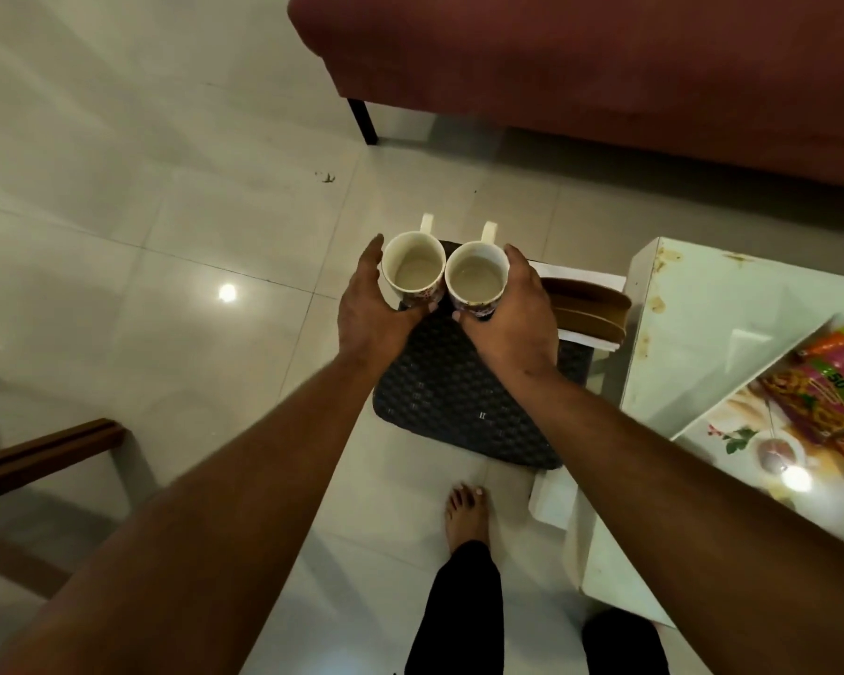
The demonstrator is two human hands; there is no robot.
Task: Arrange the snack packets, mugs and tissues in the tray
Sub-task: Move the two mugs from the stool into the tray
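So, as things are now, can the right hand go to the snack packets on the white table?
Probably not straight away. The right hand is wrapped around a mug, so its grip is occupied. The path itself looks open: the snack packets lie uncovered on the white table, to the right.

Both arms bare, no sleeves, no watch or rings on left hand [369, 309] or right hand [512, 314]. Black trousers [464, 611], barefoot.
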